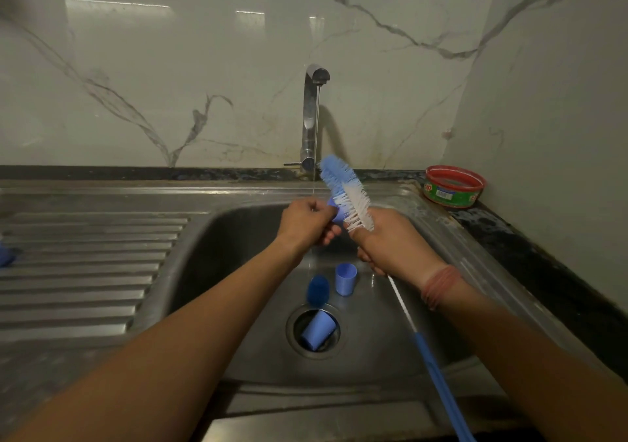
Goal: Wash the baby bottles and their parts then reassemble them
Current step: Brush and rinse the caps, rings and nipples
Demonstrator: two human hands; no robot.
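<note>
head view, only one. mid-wash, nowhere near reassembly by my read.

centre of frame: left hand (307,221) has its fingers curled round a small blue part (334,211), mostly hidden by the fingers, can't tell which part it is. it sits right under the thin stream from the tap (312,115), which is running.

right hand (390,241) is wrapped round the wire stem of the bottle brush (345,193), just below the bristles. bristle head points up-left and touches the blue part. blue handle trails down to the lower right edge of the frame.

below the hands, in the sink (238,271): a dark blue domed cap (318,290) and a light blue cup-shaped part (345,278) stand side by side, close together. another light blue cup-shaped part (317,330) lies tipped over in the drain opening. whether those three are scrubbed yet, can't tell.

far left edge, on the ribbed drainboard (88,265): a blue item (6,253), cut off by the frame, unidentifiable.

right of frame, on the counter: red and green tub (453,186), probably dish soap paste.

no bottle bodies or teats visible anywhere. judgement: one part being brushed, three loose in the basin, rinsing and all assembly left.
</note>
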